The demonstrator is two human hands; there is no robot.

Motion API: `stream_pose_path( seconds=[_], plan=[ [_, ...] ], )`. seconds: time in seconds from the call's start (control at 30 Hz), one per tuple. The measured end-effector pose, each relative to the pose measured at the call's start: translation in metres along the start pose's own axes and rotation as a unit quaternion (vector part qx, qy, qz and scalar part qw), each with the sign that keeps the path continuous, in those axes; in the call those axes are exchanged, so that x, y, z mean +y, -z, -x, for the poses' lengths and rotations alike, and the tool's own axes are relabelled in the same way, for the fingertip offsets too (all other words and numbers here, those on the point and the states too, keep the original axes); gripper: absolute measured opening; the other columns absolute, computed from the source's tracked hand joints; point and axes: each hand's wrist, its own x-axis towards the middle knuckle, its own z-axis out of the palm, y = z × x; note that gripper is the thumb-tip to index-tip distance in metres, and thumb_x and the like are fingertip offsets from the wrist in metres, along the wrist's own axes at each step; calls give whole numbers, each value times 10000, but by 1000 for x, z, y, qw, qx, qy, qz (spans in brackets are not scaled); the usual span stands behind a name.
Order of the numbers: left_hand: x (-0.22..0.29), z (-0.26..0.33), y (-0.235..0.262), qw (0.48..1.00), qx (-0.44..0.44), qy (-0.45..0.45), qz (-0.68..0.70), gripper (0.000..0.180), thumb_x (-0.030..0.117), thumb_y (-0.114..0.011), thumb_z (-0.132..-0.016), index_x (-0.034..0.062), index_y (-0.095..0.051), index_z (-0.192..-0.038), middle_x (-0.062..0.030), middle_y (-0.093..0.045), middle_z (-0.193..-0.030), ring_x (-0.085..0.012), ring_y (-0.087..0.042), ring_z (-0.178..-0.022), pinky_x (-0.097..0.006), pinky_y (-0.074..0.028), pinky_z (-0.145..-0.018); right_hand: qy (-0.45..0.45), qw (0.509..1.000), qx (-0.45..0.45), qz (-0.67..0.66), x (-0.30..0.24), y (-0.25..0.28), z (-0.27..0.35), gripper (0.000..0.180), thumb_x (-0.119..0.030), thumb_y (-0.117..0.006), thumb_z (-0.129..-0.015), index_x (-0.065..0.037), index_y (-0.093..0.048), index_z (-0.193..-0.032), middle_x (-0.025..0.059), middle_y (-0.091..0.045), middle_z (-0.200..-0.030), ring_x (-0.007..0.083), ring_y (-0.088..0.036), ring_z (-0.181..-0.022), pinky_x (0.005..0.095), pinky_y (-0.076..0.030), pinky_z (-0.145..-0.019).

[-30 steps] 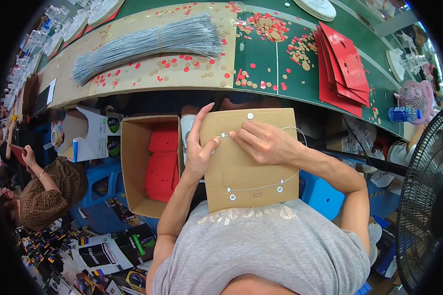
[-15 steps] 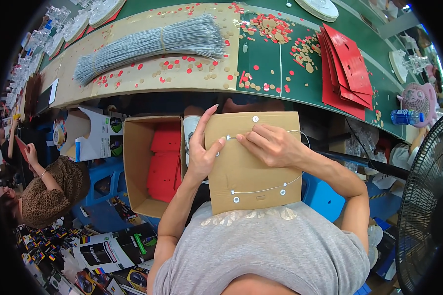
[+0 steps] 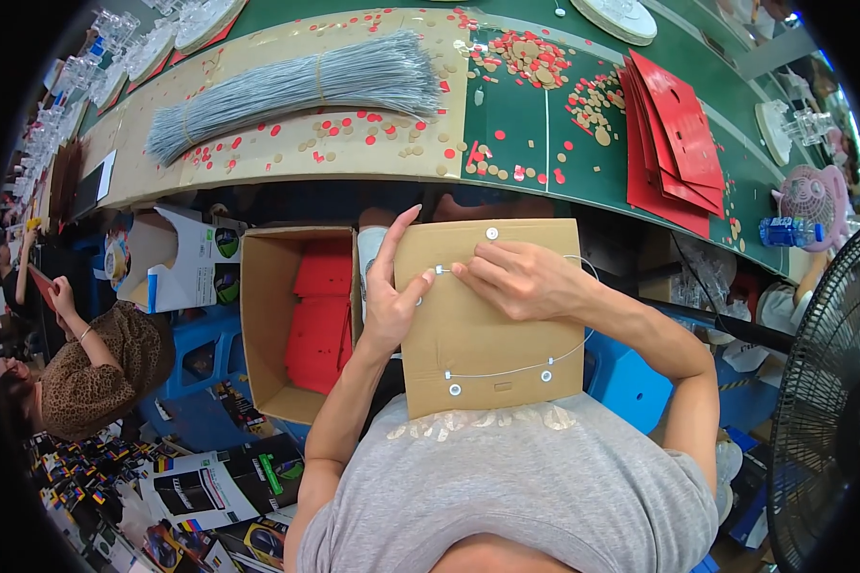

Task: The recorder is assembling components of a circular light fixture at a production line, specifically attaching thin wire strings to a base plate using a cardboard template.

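wire [image 3: 521,368] end — hidden by right hand [image 3: 516,280]

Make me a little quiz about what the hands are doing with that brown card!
1. True or false: both hands touch the brown card.
2. What colour are the sheets in the open box beside the left hand?
3. What does the right hand pinch: A) a thin wire, B) a bottle, C) a fan?

Key: 1 true. 2 red. 3 A.

Brown card panel [image 3: 492,315] slightly rightward.
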Motion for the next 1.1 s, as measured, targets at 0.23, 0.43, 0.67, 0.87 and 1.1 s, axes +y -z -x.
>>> stream_pose_path(
  seconds=[0.23,0.43,0.67,0.87,1.1],
  plan=[
    [-3,-1,1,1000,-3,-7,-3,747,-38,-544,-823,15,-377,-1550,-160,-539,-1399,-206,-554,-1265,-341,-429,-1089,-9,1000,-5,-4,-1,-3,1,502,-78,-677,-706,138,-664,-1160,104,-579,-927,231,-637,-901,336,-574,-789],
    [-2,-1,-3,1000,13,-5,-12,780,12,-555,-783,-9,-381,-1543,-158,-540,-1386,-214,-552,-1257,-336,-415,-1093,-13,1000,5,0,-2,-1,-1,498,-79,-679,-713,137,-664,-1162,104,-582,-931,234,-639,-901,338,-573,-780],
    [-1,-4,-2,1000,2,-4,-16,730,-17,-555,-822,23,-402,-1534,-149,-539,-1396,-209,-554,-1258,-336,-430,-1076,-37,999,-1,-33,-2,3,0,484,-81,-674,-722,112,-670,-1165,88,-555,-879,215,-613,-846,328,-562,-771],
    [-4,-2,7,998,-7,-20,-67,617,-30,-569,-834,20,-504,-1446,-167,-564,-1374,-242,-548,-1282,-360,-423,-1089,-96,988,90,-77,-8,-5,9,480,-61,-696,-680,45,-711,-1147,58,-560,-849,192,-606,-760,333,-556,-638],
    [10,-1,2,934,-3,-156,-322,222,33,-733,-836,18,-766,-1055,-274,-618,-1359,-377,-508,-1397,-444,-398,-1142,-152,970,172,-85,-15,-15,10,479,24,-700,-641,-19,-760,-1114,36,-566,-805,161,-581,-685,289,-512,-503]
  ],
)
